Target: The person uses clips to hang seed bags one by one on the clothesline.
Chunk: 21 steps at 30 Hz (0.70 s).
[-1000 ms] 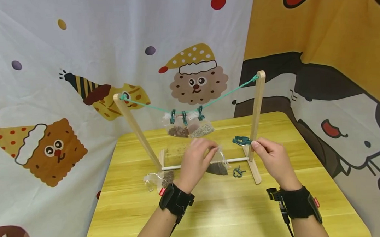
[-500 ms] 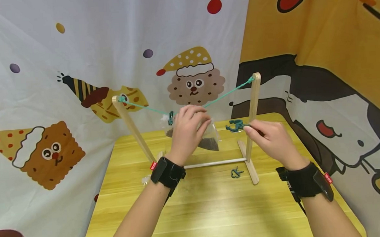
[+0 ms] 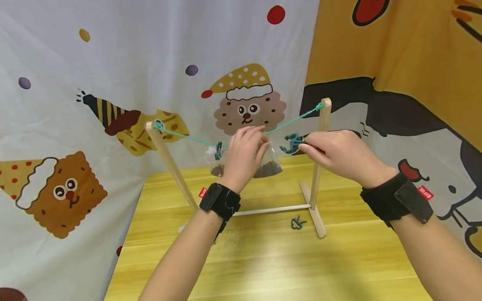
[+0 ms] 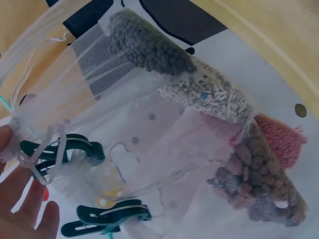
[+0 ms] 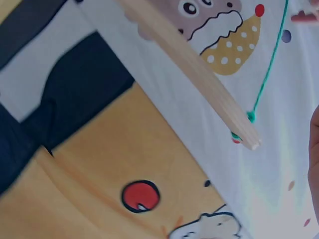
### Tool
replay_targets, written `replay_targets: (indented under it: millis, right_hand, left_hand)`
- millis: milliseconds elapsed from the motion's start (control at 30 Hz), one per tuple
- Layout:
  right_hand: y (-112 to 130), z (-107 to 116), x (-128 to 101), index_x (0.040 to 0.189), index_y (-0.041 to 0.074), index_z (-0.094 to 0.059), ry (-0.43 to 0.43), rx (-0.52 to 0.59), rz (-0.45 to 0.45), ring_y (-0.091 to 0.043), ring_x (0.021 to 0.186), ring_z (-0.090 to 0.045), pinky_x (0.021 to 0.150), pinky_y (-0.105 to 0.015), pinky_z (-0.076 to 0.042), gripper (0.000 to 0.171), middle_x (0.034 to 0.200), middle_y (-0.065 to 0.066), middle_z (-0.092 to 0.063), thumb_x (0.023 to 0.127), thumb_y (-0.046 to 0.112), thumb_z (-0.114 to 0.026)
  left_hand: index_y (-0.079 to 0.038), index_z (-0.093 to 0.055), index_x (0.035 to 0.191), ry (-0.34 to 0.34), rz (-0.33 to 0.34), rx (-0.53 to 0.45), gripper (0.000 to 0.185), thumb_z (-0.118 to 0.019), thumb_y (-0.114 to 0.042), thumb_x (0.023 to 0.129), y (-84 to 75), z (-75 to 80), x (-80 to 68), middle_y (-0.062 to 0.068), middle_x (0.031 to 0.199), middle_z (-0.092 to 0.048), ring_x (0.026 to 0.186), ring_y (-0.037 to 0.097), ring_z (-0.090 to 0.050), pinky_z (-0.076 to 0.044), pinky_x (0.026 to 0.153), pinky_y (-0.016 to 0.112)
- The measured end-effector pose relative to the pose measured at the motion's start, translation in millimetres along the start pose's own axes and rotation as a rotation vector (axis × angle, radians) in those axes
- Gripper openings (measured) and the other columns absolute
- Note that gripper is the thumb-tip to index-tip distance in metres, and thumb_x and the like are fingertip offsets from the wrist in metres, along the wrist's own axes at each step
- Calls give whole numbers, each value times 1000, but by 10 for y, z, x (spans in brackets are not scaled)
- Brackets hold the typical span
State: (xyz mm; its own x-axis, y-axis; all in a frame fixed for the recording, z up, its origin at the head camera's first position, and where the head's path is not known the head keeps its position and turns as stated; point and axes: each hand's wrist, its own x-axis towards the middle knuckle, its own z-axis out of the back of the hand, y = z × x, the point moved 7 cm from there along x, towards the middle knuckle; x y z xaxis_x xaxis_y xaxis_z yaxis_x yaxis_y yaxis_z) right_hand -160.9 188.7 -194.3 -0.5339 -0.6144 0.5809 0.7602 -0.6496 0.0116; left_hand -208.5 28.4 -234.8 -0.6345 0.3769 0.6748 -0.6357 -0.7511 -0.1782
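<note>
My left hand (image 3: pixel 245 157) pinches the gathered top of a sheer drawstring bag (image 4: pixel 149 45) with dark grey pellets, up at the green cord (image 3: pixel 292 122). Beside it in the left wrist view hang other sheer bags, holding whitish sticks (image 4: pixel 214 94), pink grains (image 4: pixel 279 139) and brown pebbles (image 4: pixel 259 179). Dark green clips (image 4: pixel 112 214) fasten hung bags at the cord. My right hand (image 3: pixel 338 155) pinches another green clip (image 3: pixel 292 143) by its handles, jaws spread toward the bag, a short way to its right. In the right wrist view only the hand's edge shows.
Wooden posts (image 3: pixel 321 156) with a white crossbar (image 3: pixel 276 209) carry the cord. A loose green clip (image 3: pixel 297 222) lies on the yellow table (image 3: pixel 270 257). Another bag (image 3: pixel 182 228) lies mostly behind my left forearm. A printed curtain (image 3: pixel 111 53) hangs behind.
My left hand has lifted the bag of dark pellets from the table up to the cord. My right hand has raised its clip and brought it leftward, near the bag.
</note>
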Motion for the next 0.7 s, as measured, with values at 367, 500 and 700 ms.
replay_targets:
  millis: [367, 500, 700]
  right_hand:
    - [-56, -117, 312, 67, 17, -39, 131, -84, 37, -8, 47, -29, 47, -24, -28, 28, 56, 4, -28, 88, 22, -57]
    - [-75, -213, 376, 68, 17, -42, 179, -93, 14, -9, 50, -34, 50, -24, -31, 26, 57, 5, -31, 88, 23, -56]
    - [-70, -355, 445, 70, 17, -48, 227, -120, -11, -10, 52, -39, 50, -24, -35, 22, 56, 6, -39, 89, 26, -55]
  left_hand:
    - [-17, -58, 97, 66, 122, 9, 14, -51, -27, 91, 131, -132, -13, -5, 94, -58, 89, 13, -50, -38, 82, 26]
    - [-17, -56, 100, 82, 178, -1, 16, -48, -29, 92, 179, -168, -16, -4, 90, -58, 80, 11, -51, -40, 72, 23]
    - [-19, -58, 98, 63, 210, -13, 15, -51, -30, 91, 209, -162, -46, -6, 85, -57, 75, 11, -49, -40, 68, 23]
